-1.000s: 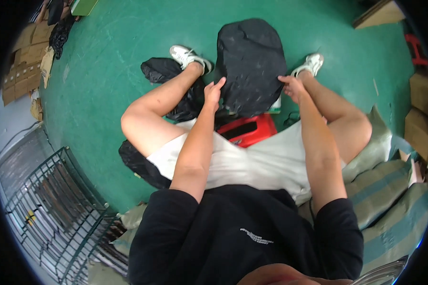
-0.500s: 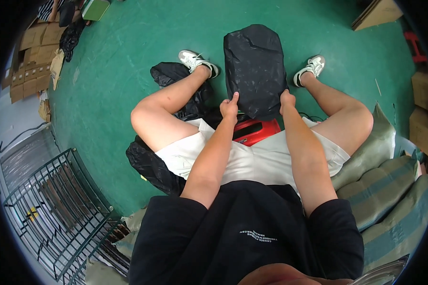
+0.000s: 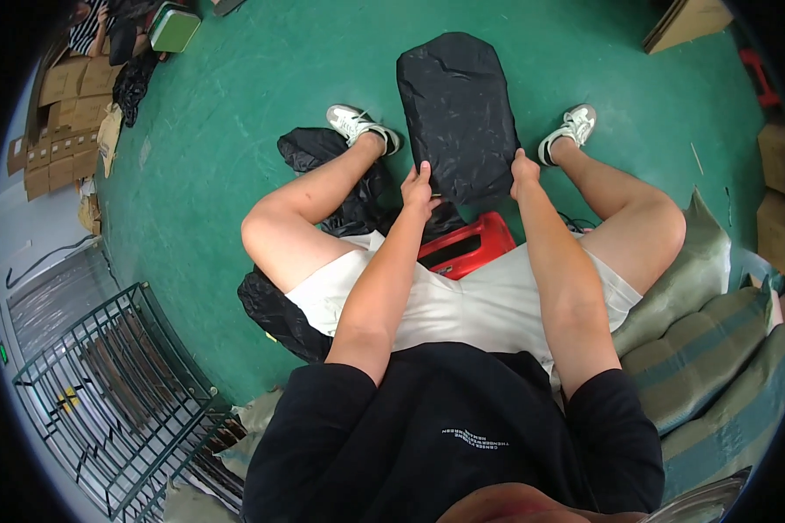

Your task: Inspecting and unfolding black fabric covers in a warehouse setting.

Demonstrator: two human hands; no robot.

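Observation:
In front of me, between my feet, I hold a black plastic-wrapped package [image 3: 458, 113], long and rounded at its far end. The near left corner is gripped by my left hand [image 3: 419, 188], its thumb along the edge and some fingers below. At the near right side, my right hand [image 3: 524, 177] is closed on the package edge, its fingers mostly hidden beneath. Just under the near end, between my thighs, is a red plastic stool [image 3: 484, 247] with a slot in it. Another black bag [image 3: 314, 148] lies by my left leg, partly hidden behind it.
A further black bag [image 3: 281, 318] rests by my left thigh. Stuffed woven sacks [image 3: 706, 357] are at my right. A green metal rack [image 3: 118, 392] stands at lower left, cardboard boxes [image 3: 65, 161] behind it. Another person [image 3: 92, 30] is at the far left, beside a green box [image 3: 174, 29].
The package has shifted slightly away and to the left, tilting a little. Both hands moved with it, and more of the red stool shows.

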